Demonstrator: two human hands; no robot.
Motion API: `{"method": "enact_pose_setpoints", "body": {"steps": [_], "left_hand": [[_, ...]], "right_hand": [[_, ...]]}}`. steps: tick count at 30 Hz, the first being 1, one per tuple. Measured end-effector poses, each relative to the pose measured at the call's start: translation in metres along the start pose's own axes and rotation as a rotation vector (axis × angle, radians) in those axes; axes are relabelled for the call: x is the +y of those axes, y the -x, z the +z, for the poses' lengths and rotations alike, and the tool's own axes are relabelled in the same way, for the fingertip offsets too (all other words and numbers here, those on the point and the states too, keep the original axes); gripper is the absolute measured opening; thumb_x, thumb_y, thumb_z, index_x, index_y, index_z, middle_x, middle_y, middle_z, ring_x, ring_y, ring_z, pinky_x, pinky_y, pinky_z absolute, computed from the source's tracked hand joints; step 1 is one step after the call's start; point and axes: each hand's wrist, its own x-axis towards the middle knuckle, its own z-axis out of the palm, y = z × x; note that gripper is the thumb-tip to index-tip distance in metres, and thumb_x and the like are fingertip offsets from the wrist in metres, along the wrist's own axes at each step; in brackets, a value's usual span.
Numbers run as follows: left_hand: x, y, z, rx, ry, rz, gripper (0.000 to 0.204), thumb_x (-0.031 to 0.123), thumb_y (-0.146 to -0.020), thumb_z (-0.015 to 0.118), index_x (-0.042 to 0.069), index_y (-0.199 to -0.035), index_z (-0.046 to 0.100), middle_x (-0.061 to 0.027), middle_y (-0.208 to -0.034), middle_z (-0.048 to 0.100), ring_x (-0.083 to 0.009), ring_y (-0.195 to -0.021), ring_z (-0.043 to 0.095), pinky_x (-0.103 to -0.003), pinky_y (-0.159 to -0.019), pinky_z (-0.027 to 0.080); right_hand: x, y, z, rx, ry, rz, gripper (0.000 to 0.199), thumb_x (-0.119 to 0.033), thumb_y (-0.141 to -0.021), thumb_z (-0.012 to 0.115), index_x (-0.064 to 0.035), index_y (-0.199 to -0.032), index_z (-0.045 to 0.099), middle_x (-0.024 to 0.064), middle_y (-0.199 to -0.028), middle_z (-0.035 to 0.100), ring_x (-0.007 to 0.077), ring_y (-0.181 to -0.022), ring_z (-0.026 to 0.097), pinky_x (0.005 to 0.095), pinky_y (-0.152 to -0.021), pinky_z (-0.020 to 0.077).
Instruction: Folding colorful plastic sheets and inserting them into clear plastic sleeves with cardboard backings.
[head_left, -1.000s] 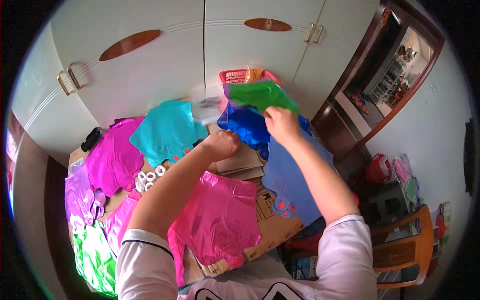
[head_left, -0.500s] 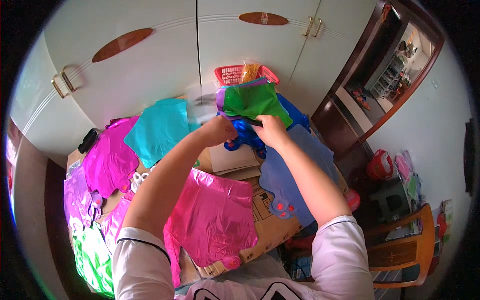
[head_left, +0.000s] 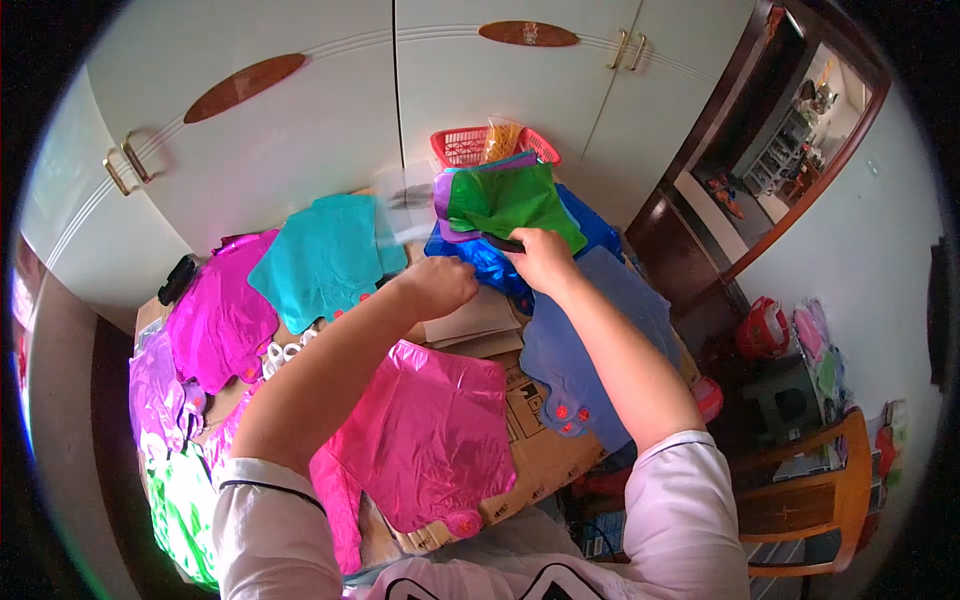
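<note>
My right hand is closed on a slim black object, whose kind I cannot make out, at the lower edge of a shiny green sheet. Under that sheet lie purple and blue sheets and a crumpled shiny blue foil piece. My left hand is curled shut just left of the blue foil, above pale paper sheets; whatever its fingers hold, if anything, is hidden. Closer to me lies a shiny pink foil piece. A matte blue piece with red dots spreads out below my right forearm.
The cardboard-covered table also bears teal, magenta and lilac foil pieces. At the back stands a red basket with a bag of yellow bits. Cabinets rise behind; a wooden chair stands right.
My left hand has moved slightly down and away from the blue foil, its forearm shifting left. My right hand has stayed at the green sheet with the black object.
</note>
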Motion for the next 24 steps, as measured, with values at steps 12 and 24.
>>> {"method": "enact_pose_setpoints", "body": {"steps": [12, 24], "left_hand": [[-0.015, -0.016, -0.001, 0.225, 0.63, -0.292, 0.017, 0.018, -0.07, 0.072, 0.003, -0.078, 0.068, -0.0151, -0.074, 0.067, -0.033, -0.069, 0.064, -0.041, -0.065, 0.051], [0.014, -0.03, -0.038, 0.602, 0.047, -0.146, 0.013, 0.013, -0.071, 0.061, 0.008, -0.083, 0.063, -0.0075, -0.089, 0.059, -0.0262, -0.089, 0.058, -0.037, -0.079, 0.045]], "right_hand": [[0.001, 0.004, -0.009, -0.072, -0.029, -0.053, 0.031, -0.026, -0.079, 0.07, -0.0066, -0.103, 0.069, 0.0186, -0.096, 0.068, 0.0346, -0.089, 0.066, 0.0395, -0.078, 0.0515], [-0.005, 0.002, 0.0, -0.094, 0.069, 0.008, 0.022, -0.025, -0.082, 0.065, -0.0077, -0.096, 0.07, 0.0172, -0.092, 0.068, 0.0372, -0.087, 0.065, 0.0461, -0.077, 0.0508]]}}
